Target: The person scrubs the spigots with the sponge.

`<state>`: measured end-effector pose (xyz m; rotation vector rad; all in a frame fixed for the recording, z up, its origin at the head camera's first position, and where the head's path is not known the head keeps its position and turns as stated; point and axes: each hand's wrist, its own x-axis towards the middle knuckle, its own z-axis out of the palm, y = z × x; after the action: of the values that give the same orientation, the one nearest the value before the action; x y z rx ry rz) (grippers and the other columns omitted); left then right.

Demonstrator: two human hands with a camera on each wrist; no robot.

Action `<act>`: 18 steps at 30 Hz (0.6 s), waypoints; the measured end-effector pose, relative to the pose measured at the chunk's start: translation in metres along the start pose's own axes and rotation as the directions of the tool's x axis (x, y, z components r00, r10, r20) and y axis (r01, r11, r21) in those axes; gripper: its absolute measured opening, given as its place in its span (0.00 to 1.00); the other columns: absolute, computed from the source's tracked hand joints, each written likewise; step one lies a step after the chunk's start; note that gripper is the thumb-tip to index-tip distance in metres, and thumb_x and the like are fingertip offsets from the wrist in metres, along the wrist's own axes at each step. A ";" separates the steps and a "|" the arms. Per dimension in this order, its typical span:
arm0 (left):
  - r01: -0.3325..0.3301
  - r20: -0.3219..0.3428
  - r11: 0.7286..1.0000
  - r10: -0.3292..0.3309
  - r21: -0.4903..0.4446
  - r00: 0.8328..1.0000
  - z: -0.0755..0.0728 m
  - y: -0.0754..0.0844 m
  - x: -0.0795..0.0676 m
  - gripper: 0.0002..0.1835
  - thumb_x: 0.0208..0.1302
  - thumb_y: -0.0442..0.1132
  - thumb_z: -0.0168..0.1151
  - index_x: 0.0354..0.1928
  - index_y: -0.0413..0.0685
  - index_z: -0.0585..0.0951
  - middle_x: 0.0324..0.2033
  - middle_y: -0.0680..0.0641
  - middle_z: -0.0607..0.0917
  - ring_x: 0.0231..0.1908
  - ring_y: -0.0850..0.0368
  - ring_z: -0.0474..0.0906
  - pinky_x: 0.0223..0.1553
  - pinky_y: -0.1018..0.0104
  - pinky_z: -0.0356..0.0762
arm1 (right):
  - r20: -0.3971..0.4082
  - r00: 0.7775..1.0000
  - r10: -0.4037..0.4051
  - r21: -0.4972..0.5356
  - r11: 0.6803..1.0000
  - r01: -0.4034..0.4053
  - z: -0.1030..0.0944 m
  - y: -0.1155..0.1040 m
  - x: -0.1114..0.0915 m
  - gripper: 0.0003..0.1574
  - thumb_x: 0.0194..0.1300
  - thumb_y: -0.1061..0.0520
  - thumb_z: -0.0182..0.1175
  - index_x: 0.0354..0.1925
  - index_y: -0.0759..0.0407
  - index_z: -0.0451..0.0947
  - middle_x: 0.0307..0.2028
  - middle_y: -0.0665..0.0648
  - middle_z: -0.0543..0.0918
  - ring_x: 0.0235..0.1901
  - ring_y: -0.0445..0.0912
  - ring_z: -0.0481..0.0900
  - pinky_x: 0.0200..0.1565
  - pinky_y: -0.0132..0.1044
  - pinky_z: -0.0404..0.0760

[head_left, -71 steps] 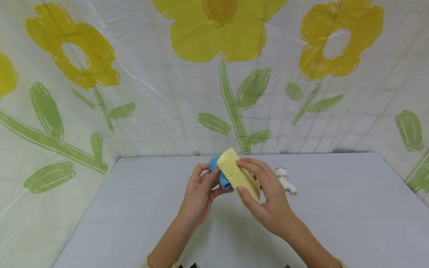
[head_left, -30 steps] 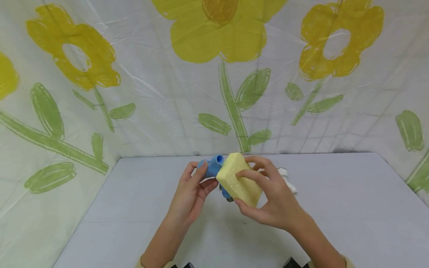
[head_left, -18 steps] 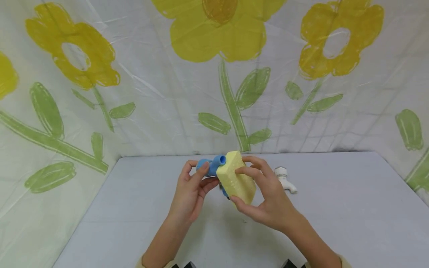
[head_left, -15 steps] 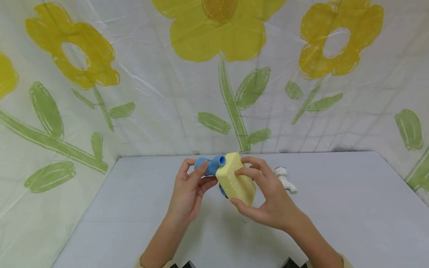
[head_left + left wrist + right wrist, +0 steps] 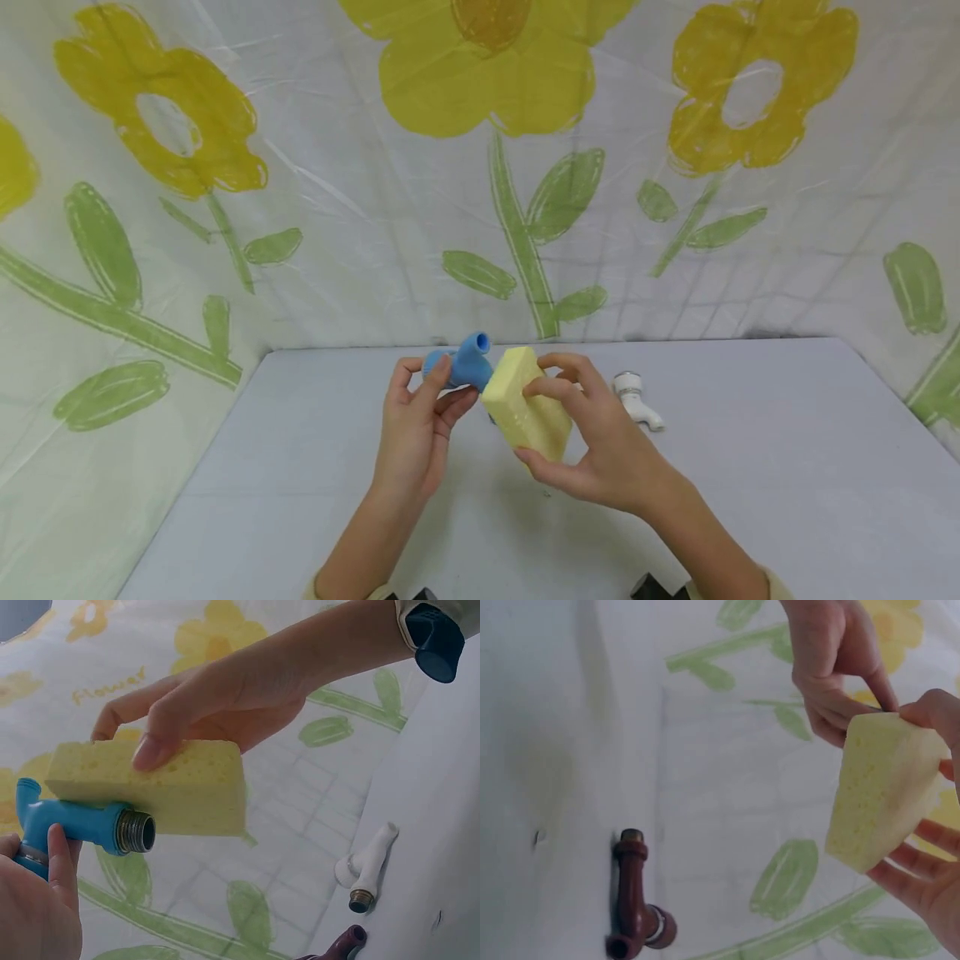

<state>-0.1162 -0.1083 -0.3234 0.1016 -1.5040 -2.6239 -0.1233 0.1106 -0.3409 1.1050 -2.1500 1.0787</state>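
Observation:
Above the table, my left hand grips a blue plastic tap by its knob end, thumb on the near side. In the left wrist view the threaded metal inlet of this tap points right. A pale yellow sponge block is held between the thumb and fingers of my right hand. The sponge lies along the blue tap's body, seemingly touching it, and covers part of it in the head view. From the right wrist view, the sponge hides nearly all of the tap.
A white tap lies on the table right of my hands. A dark red tap also lies there, visible in both wrist views. Behind the table's back edge hangs a flower-painted sheet.
The blue tap has been turned over since the earliest frame and lately tilted, its spout now higher. My left hand has shifted slightly left. The sponge has turned to show its broad side.

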 end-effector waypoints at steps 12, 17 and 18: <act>0.015 0.000 0.996 -0.015 -0.084 1.000 0.001 0.001 -0.002 0.07 0.80 0.39 0.60 0.43 0.48 0.73 0.37 0.48 0.86 0.32 0.59 0.90 0.45 0.70 0.89 | 0.028 0.999 0.043 0.023 0.999 -0.043 -0.006 -0.001 0.000 0.35 0.57 0.54 0.81 0.59 0.50 0.76 0.62 0.59 0.75 0.56 0.54 0.80 0.47 0.46 0.88; -0.005 -0.029 0.997 0.002 -0.076 1.000 -0.001 0.005 0.000 0.06 0.80 0.39 0.59 0.44 0.47 0.73 0.36 0.48 0.85 0.32 0.58 0.89 0.46 0.70 0.89 | 0.076 0.995 0.063 0.032 0.997 -0.066 -0.010 -0.004 0.001 0.35 0.54 0.57 0.80 0.59 0.47 0.77 0.62 0.56 0.76 0.52 0.52 0.79 0.41 0.39 0.87; -0.015 -0.037 0.997 0.012 -0.075 0.999 -0.002 0.006 0.001 0.06 0.80 0.38 0.60 0.44 0.47 0.73 0.36 0.48 0.85 0.32 0.58 0.89 0.46 0.70 0.89 | 0.093 0.993 0.074 0.030 0.997 -0.077 -0.012 -0.004 0.001 0.35 0.53 0.58 0.79 0.58 0.46 0.77 0.62 0.56 0.76 0.51 0.51 0.78 0.39 0.37 0.86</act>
<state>-0.1162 -0.1126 -0.3192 0.1316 -1.3873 -2.6490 -0.1194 0.1187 -0.3318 1.1164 -2.2696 1.1219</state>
